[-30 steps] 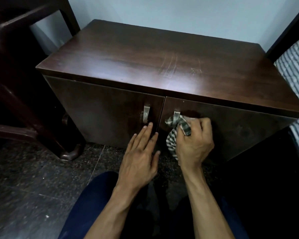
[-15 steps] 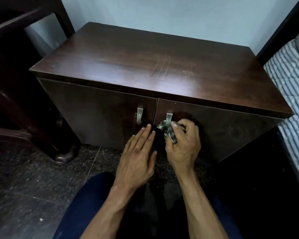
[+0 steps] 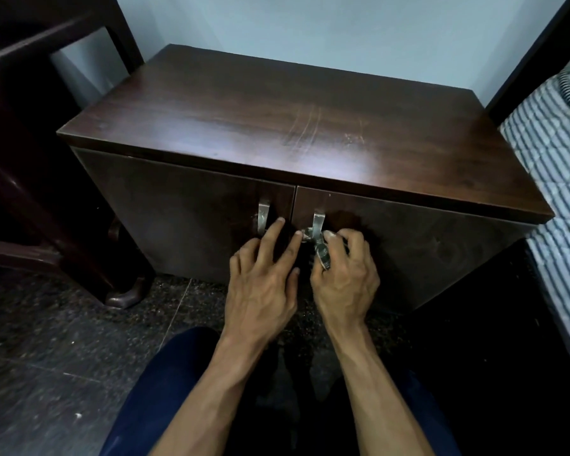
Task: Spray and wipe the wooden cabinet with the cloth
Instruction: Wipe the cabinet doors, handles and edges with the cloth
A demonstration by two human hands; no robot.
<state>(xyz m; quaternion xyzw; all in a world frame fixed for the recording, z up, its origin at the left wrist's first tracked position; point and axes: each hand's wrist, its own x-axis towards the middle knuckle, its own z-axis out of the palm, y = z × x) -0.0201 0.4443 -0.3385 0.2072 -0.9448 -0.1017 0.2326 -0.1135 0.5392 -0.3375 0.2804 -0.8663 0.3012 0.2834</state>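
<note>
A low dark wooden cabinet [image 3: 310, 133] with two closed doors and two metal handles stands in front of me against a pale wall. My right hand [image 3: 344, 278] grips a bunched striped cloth [image 3: 321, 253] and presses it around the lower end of the right door handle [image 3: 318, 222]. My left hand [image 3: 264, 278] lies flat with its fingers spread on the left door, fingertips next to the left handle [image 3: 263, 215]. No spray bottle is in view.
A dark wooden chair frame [image 3: 46, 159] stands to the left of the cabinet, its foot on the dark speckled floor [image 3: 63, 357]. A striped mattress [image 3: 560, 166] lies close on the right. My knees in dark trousers [image 3: 165, 390] fill the lower edge.
My right hand has drawn the hanging cloth into a tight bunch and shifted left onto the right handle. My left hand has slid up the left door toward its handle.
</note>
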